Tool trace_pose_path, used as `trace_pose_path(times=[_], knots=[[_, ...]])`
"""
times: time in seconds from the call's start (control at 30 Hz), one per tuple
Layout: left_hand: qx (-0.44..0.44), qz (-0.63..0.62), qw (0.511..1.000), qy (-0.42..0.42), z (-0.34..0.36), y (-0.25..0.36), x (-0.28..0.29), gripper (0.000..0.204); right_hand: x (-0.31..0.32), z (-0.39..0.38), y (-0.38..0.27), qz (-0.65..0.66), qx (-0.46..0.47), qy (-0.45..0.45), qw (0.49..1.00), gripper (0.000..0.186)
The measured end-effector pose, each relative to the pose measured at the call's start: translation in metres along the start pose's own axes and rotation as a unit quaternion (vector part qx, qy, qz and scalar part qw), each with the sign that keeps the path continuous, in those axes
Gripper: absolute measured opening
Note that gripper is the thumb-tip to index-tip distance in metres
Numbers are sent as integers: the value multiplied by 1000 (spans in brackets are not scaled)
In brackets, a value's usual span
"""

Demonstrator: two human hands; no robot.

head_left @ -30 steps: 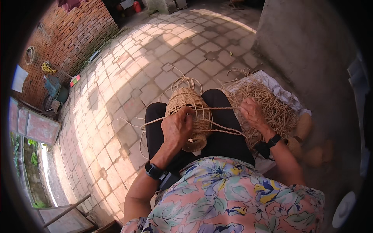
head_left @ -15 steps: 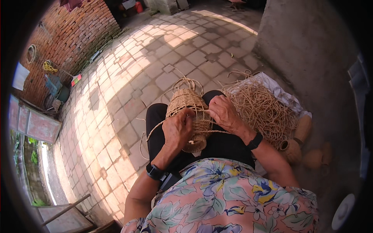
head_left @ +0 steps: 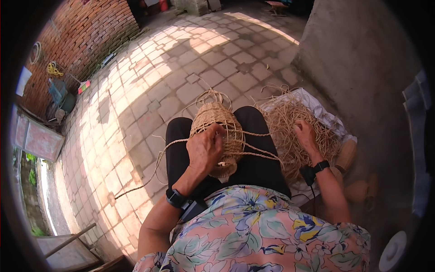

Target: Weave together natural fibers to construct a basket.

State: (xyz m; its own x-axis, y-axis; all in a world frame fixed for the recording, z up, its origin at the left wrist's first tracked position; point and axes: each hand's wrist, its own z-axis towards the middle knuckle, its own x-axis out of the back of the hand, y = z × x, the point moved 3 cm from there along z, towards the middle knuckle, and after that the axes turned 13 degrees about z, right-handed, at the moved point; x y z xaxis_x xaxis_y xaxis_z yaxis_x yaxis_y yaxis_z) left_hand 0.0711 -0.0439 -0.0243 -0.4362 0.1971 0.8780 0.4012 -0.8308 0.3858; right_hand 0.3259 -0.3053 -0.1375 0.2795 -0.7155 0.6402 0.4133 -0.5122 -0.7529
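A half-woven straw basket (head_left: 214,115) lies on my lap between my thighs, with openwork strands near its middle and a round end closest to me. My left hand (head_left: 205,147) is closed on its near left side, fingers curled over the weave. Twisted straw cords (head_left: 260,153) stretch from the basket to the right, and another long one trails left to the floor. My right hand (head_left: 306,134) is over a heap of loose straw cord (head_left: 290,113), its fingers bent together. One cord runs toward it, but what its fingertips hold is lost against the heap.
The heap rests on a white sack (head_left: 317,105) at my right. Finished-looking woven pieces (head_left: 348,154) lie beside it, near a grey wall (head_left: 358,54). Sunlit paving (head_left: 131,113) spreads ahead and left, up to a brick wall (head_left: 90,31) with hanging coils.
My right hand has left the basket and moved right, over the cord heap. Cords now stretch rightward from the basket. My left hand stays on the basket.
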Motion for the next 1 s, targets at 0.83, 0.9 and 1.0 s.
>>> trace_pose_path(times=[0.83, 0.9, 1.0], knots=[[133, -187, 968, 105, -13, -56, -28, 9, 203, -54, 283, -309, -90, 33, 946, 23], [106, -136, 982, 81, -12, -50, -16, 9, 214, -63, 277, -223, -98, -3, 970, 24], [11, 65, 973, 222, -11, -33, 24, 11, 123, -39, 127, 352, -220, 77, 907, 17]])
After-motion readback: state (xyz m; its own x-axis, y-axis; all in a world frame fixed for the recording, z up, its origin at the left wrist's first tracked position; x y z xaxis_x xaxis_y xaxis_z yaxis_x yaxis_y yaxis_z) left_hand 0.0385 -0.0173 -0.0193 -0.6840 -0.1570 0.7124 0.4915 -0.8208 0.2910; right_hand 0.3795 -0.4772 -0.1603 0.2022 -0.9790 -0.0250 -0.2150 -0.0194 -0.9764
